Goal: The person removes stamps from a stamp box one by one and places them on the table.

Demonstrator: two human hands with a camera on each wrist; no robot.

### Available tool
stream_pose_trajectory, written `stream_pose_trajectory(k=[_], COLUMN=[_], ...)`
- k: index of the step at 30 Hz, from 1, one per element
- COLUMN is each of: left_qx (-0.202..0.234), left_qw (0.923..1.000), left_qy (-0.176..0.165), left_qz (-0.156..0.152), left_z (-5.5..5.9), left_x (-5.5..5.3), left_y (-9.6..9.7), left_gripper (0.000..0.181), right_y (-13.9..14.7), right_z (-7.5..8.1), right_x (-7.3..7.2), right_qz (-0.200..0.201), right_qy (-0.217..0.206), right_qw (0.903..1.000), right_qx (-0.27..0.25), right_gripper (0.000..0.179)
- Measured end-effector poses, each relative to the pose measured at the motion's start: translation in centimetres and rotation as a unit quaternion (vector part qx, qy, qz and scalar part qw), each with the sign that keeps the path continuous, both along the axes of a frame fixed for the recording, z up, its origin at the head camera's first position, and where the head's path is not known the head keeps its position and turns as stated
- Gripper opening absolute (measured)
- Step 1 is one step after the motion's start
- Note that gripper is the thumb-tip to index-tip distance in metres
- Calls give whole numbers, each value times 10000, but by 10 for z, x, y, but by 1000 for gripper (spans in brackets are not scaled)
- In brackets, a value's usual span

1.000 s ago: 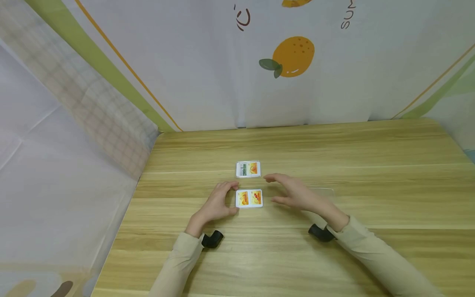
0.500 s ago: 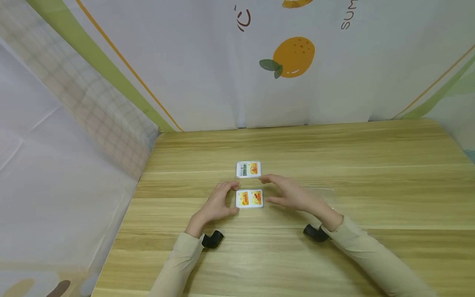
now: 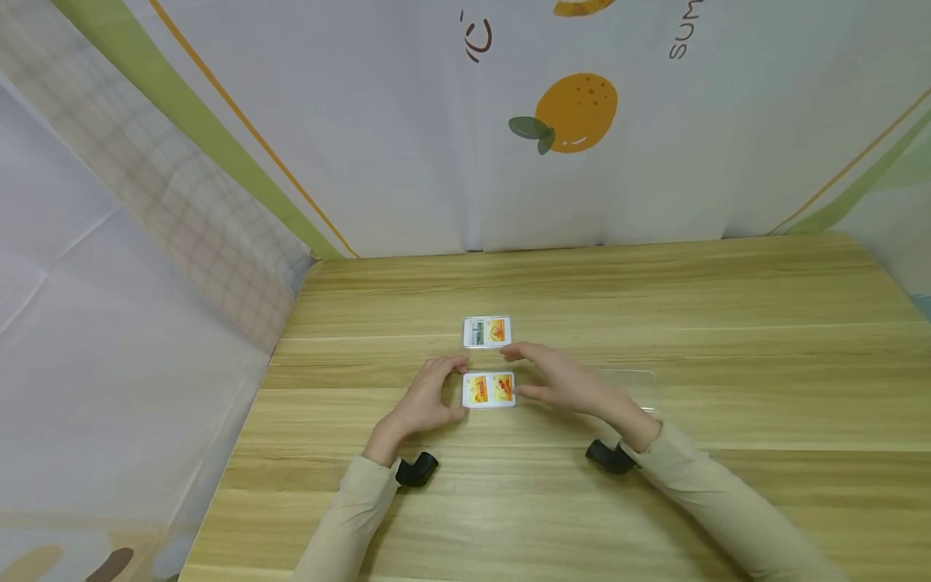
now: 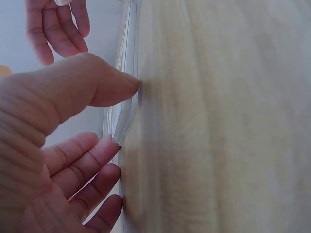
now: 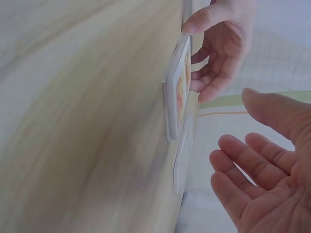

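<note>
Head view: left hand (image 3: 420, 401) pinches case (image 3: 489, 390); empty, spread right hand (image 3: 570, 381) partly hides panel (image 3: 642, 386).

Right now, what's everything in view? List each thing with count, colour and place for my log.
near cased card: 1, white with yellow-orange pictures, on the table between the hands
far cased card: 1, white with one greenish and one orange picture, just beyond the near one
clear flat piece: 1, colourless, on the table, partly behind the right forearm
table: 1, light wood, under everything
printed cloth: number of pieces unclear, mostly white with orange and green prints, behind and beside the table
black wrist pieces: 2, black, one at each wrist
sleeves: 2, beige, one on each arm
left hand: 1, bare, pinching the near cased card's left end
right hand: 1, bare, by its right end
</note>
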State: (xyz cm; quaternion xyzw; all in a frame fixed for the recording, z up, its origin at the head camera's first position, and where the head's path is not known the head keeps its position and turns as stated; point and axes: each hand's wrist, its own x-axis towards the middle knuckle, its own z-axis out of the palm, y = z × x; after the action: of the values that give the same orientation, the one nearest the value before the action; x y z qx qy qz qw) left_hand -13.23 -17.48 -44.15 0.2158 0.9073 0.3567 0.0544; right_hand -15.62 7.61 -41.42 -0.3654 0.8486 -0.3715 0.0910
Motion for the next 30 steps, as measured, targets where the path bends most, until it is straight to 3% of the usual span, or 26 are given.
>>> stream_pose_trajectory(k=[19,30], left_qx=[73,31], left_qw=[10000,9999], left_qy=[34,-124], left_qz=[-7,-8], left_z=[1,-1], left_x=[1,-1], left_y=[0,-1], left_gripper=[73,74], right_y=[-11,-18], right_z=[-10,-12], right_x=[-4,-5], right_qz=[-103,-156], right_qy=[-103,-143], right_qw=[9999,9998], right_qx=[2,4], right_gripper=[43,41])
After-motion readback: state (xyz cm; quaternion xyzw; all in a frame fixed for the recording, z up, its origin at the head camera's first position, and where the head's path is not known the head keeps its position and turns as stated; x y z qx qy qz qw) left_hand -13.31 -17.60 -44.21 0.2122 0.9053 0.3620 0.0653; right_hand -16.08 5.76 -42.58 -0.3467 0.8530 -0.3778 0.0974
